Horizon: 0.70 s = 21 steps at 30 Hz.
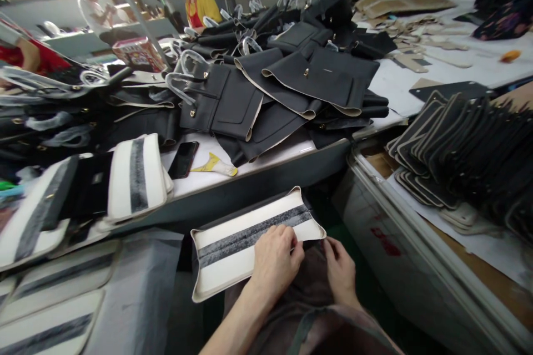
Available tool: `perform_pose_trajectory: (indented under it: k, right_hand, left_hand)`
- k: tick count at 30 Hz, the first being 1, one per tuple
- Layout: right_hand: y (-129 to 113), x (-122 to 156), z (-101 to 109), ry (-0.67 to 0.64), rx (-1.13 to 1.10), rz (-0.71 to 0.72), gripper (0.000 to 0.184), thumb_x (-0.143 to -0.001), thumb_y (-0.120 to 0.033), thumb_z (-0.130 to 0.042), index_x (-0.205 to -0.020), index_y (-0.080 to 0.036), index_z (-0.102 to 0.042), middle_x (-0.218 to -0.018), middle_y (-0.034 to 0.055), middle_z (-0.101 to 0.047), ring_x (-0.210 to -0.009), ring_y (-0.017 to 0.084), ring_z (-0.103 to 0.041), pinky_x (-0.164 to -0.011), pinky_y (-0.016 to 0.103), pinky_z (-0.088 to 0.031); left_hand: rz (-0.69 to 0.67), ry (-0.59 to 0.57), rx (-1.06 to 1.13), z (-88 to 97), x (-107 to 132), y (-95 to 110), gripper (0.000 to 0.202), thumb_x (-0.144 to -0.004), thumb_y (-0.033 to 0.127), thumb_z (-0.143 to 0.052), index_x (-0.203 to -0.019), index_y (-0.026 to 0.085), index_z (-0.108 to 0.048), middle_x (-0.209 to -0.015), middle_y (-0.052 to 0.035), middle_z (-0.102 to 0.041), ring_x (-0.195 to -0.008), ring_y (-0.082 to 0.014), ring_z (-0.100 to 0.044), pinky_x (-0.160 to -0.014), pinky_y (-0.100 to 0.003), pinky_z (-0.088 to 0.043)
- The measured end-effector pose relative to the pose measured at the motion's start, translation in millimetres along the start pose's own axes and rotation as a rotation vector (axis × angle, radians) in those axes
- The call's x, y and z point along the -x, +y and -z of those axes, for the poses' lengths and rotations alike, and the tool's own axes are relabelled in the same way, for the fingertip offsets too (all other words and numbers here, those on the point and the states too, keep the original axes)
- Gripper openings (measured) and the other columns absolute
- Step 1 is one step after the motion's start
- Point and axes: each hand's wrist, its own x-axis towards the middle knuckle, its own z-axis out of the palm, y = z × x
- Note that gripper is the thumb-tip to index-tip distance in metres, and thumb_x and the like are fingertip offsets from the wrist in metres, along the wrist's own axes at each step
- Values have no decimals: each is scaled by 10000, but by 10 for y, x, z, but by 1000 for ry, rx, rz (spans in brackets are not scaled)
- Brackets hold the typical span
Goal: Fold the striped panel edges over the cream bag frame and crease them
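Note:
A white bag base panel [230, 277] with a dark grey stripe along its middle is tilted above my lap, its corners raised. Dark material shows behind its far edge. My left hand [275, 258] lies over the right part of the panel, fingers curled and thumb at the near edge. My right hand [340, 270] pinches at the panel's near right corner, thumb and fingers close together. What exactly lies between the fingertips is partly hidden.
Black unfinished bags [239, 100] pile up on the table ahead. A phone [184, 160] and a yellow-white scrap [214, 164] lie near its edge. More striped panels [139, 177] sit left. Stacked black pieces [462, 144] stand right. People [204, 8] work beyond.

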Motion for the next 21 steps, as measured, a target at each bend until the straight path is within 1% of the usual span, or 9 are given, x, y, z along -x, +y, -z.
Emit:
perform_pose_trajectory:
  k: [2,4,6,8,10,12,15,18,21]
  right_hand:
    - [-115,189,215,-29,86,238,264,-963,-303,-511,-1143,-183,-663,-1148,101,-671,-1044,219,-651,-903,342,-548]
    - [-279,332,330,-51,159,522,347,-952,-185,-511,-1287,-193,-601,-1301,105,-593,-1189,226,-581,-1009,360,-494]
    - [-443,387,320,-67,236,721,460,-940,-130,-512,-1398,-172,-512,-1367,126,-543,-1264,257,-524,-1052,401,-460]
    - [-554,375,223,-85,315,829,525,-937,-105,-503,-1457,-145,-438,-1381,145,-531,-1310,285,-479,-1062,439,-445]
    - [-596,353,103,-88,381,877,561,-935,-79,-486,-1486,-127,-389,-1372,154,-540,-1325,290,-462,-1059,453,-442]
    - [-593,363,10,-80,430,890,584,-931,-66,-480,-1500,-121,-361,-1373,160,-541,-1327,290,-463,-1062,464,-437]
    - [-594,445,-66,-83,498,884,605,-932,-93,-495,-1514,-126,-335,-1386,162,-533,-1321,298,-472,-1088,495,-407]
    - [-649,555,-145,-88,523,870,612,-934,-137,-523,-1516,-131,-336,-1393,167,-527,-1315,312,-479,-1088,504,-406]
    - [-722,657,-279,-83,478,881,606,-929,-164,-543,-1508,-134,-362,-1370,173,-538,-1302,326,-488,-1052,483,-449]
  left_hand:
    - [2,11,-4,32,60,-15,148,-901,264,-544,-765,205,-543,-811,10,-583,-812,-183,-524,-696,-339,-328]
    - [-2,21,-9,49,106,-23,150,-900,266,-544,-764,204,-541,-815,9,-588,-811,-184,-527,-694,-338,-332]
    - [-7,28,-11,53,135,-27,149,-900,268,-542,-765,205,-540,-819,9,-591,-809,-185,-529,-692,-337,-340]
    - [-13,32,-20,59,158,-33,147,-901,269,-542,-768,207,-538,-813,8,-590,-806,-190,-531,-688,-341,-347]
    - [-17,28,-25,88,202,-55,145,-908,270,-539,-778,205,-538,-813,3,-586,-816,-198,-534,-694,-347,-360]
    - [-27,18,22,153,294,-111,41,-903,237,-550,-884,201,-555,-875,-2,-595,-850,-198,-540,-715,-344,-387]
    - [-52,19,42,274,523,-286,168,-886,165,-568,-1048,202,-540,-997,-13,-593,-932,-215,-524,-782,-362,-413]
    - [-33,43,-15,335,755,-520,27,-924,196,-548,-947,209,-557,-968,-14,-583,-924,-234,-494,-796,-395,-405]
    - [6,75,40,333,858,-695,84,-952,229,-526,-880,203,-562,-928,-10,-580,-889,-216,-488,-775,-377,-403]
